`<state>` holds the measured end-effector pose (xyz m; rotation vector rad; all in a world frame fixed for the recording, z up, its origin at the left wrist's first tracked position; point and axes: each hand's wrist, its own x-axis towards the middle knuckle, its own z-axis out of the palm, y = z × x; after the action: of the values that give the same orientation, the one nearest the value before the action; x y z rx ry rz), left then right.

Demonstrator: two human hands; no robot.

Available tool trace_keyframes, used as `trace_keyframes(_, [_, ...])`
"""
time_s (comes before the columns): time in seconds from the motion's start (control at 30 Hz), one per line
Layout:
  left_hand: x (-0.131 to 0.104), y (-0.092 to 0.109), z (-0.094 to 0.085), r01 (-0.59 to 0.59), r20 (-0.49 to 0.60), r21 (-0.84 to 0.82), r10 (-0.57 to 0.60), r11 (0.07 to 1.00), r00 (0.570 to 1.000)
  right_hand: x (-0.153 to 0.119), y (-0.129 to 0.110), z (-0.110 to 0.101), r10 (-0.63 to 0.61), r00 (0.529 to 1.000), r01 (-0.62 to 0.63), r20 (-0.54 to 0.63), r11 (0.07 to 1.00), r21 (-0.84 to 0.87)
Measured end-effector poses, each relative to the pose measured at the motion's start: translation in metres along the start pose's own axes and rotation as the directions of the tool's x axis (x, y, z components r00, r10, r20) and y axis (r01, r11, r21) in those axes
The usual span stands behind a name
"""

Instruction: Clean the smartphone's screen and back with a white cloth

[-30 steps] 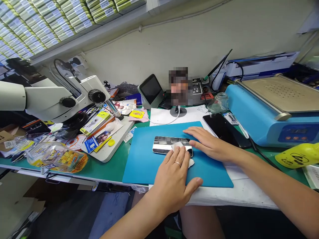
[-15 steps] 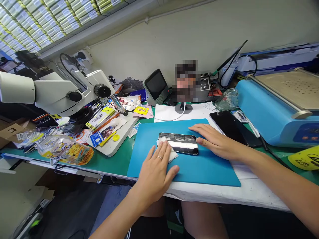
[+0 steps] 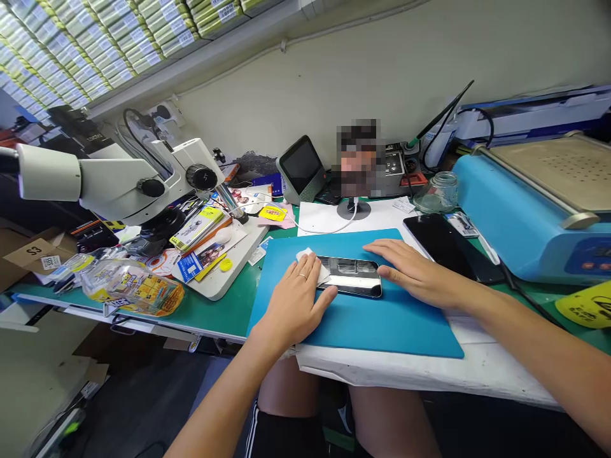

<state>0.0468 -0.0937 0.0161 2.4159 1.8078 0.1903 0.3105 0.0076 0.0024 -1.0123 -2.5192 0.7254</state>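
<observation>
A phone (image 3: pixel 356 282), glossy with bright reflections across its dark face, lies flat on a blue mat (image 3: pixel 382 324). Over its left end, my left hand (image 3: pixel 296 296) presses a folded white tissue (image 3: pixel 323 275) beneath nearly straight fingers, the thumb held apart. Part of the tissue and the phone's left end are hidden under that hand. At the phone's right end rests my right hand (image 3: pixel 405 270), fingers stretched out and holding nothing. Its thumb tip is at the phone's edge; whether it touches I cannot tell.
A larger black phone (image 3: pixel 449 248) lies right of the mat, beside a blue machine (image 3: pixel 515 222) and a glass jar (image 3: pixel 438 191). To the left stand a white microscope (image 3: pixel 119 181), a plastic bottle (image 3: pixel 138 289) and piled packets (image 3: pixel 203 229). A small screen (image 3: pixel 300 166) stands behind.
My left hand and the tissue have slid left and slightly away from me along the phone, baring more of its face. My right hand has stayed at the right end.
</observation>
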Motion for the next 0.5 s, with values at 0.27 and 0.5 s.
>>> trace_keyframes(0.27, [-0.037, 0.008, 0.005, 0.024, -0.020, -0.007, -0.024, 1.000, 1.000, -0.002, -0.001, 0.000, -0.001, 1.000, 0.000, 0.004, 1.000, 0.021])
trace_keyframes(0.5, [0.010, 0.001, 0.004, 0.023, -0.056, 0.001, -0.023, 1.000, 0.998, -0.003, -0.001, -0.001, -0.002, 1.000, 0.002, 0.004, 1.000, -0.001])
